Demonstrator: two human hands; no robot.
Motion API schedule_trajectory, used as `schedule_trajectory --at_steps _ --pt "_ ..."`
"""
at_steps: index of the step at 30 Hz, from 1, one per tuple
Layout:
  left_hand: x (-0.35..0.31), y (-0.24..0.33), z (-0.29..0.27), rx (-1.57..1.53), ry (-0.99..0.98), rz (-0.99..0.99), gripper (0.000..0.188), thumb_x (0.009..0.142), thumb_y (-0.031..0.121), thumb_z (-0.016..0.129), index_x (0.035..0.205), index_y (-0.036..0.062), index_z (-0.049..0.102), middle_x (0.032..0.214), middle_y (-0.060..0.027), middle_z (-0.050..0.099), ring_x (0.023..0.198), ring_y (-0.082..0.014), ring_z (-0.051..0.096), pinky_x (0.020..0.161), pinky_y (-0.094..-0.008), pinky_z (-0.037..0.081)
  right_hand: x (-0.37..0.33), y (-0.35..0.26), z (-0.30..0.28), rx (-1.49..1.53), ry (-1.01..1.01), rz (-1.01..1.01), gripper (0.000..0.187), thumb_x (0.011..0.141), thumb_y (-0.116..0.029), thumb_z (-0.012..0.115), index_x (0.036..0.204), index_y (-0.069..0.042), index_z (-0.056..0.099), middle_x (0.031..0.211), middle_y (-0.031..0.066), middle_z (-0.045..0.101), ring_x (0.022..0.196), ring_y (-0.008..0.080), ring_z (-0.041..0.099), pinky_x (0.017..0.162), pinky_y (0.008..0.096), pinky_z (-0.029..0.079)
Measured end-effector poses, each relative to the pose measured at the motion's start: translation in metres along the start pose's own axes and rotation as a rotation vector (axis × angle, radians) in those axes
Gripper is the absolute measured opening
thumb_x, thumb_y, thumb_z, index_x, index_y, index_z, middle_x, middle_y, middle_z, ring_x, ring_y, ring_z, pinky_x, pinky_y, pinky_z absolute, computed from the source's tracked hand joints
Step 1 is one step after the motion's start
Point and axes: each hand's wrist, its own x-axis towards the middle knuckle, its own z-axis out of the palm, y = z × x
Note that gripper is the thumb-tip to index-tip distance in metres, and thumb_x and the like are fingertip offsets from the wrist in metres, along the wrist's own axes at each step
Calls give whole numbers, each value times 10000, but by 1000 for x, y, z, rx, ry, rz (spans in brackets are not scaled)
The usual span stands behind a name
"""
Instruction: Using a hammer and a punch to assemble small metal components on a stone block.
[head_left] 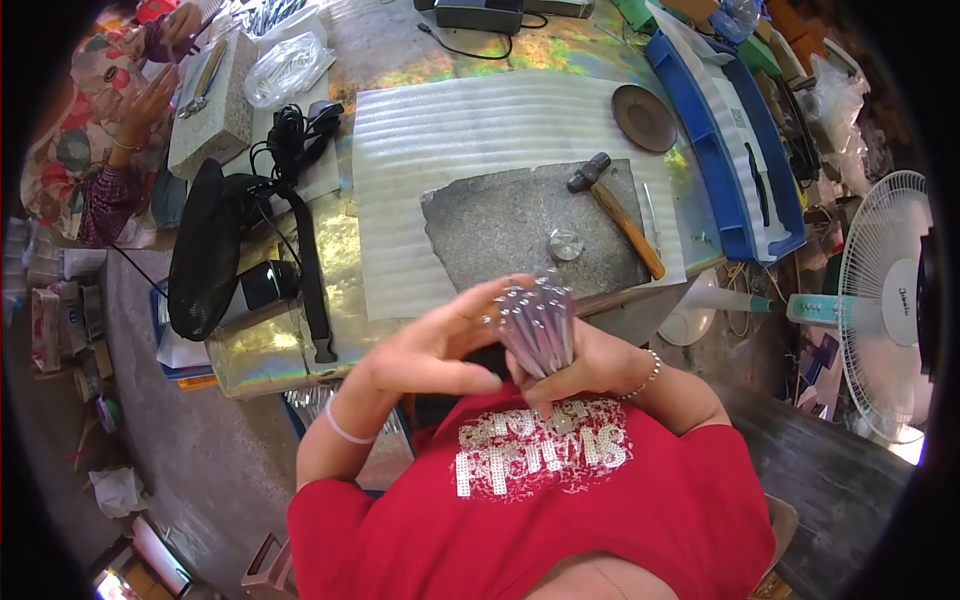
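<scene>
My right hand is closed round the lower part of a bundle of thin, shiny metal rods with rounded tips, held upright in front of my chest. What kind of rods they are, I cannot make out. My left hand curves beside the bundle, thumb and fingers apart, its fingertips close to the rod tops. Just beyond lies a grey stone slab. On it rest a wooden-handled hammer, a small round silver metal piece and a slim metal rod.
White foam sheet lies under the slab, with a brown disc on it. A blue tray borders the right side; a fan stands beyond. Leftward are a black bag, a stone block and another person's hand.
</scene>
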Motion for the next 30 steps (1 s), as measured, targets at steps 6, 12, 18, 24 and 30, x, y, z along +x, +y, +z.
schedule_trajectory --at_steps 6,12,18,24,30 --pt "30 -2 12 184 36 134 374 726 61 728 1050 -15 557 861 -88 647 890 -162 621 795 -304 499 27 21 -6 194 -237 3 269 772 -19 669 1020 -24 564 893 124 616 725 210 634 650 309 541" --pt "33 5 10 86 263 160 219 741 105 637 897 21 508 749 -132 629 836 -258 640 910 -379 423 23 6 2 562 -123 26 489 876 -32 564 1319 -93 367 1088 177 577 1052 346 588 837 429 530" --pt "44 15 -3 -92 374 366 182 821 91 594 955 36 483 757 -103 593 796 -229 628 761 -353 500 26 -9 2 652 -114 -89 630 837 -257 658 1321 -9 339 1275 170 497 1201 251 495 1011 391 413" --pt "59 20 -22 265 472 474 134 847 58 587 945 29 500 790 -74 593 786 -171 610 699 -308 498 23 -13 -7 465 76 -59 551 860 -103 596 1331 -4 328 1257 176 506 1132 254 543 956 369 453" --pt "71 -4 -34 1030 508 606 191 770 1 655 932 13 556 764 -105 570 604 -142 542 575 -267 458 -9 0 -6 -219 416 -430 392 871 31 544 1244 4 427 998 97 586 851 138 619 777 249 510"
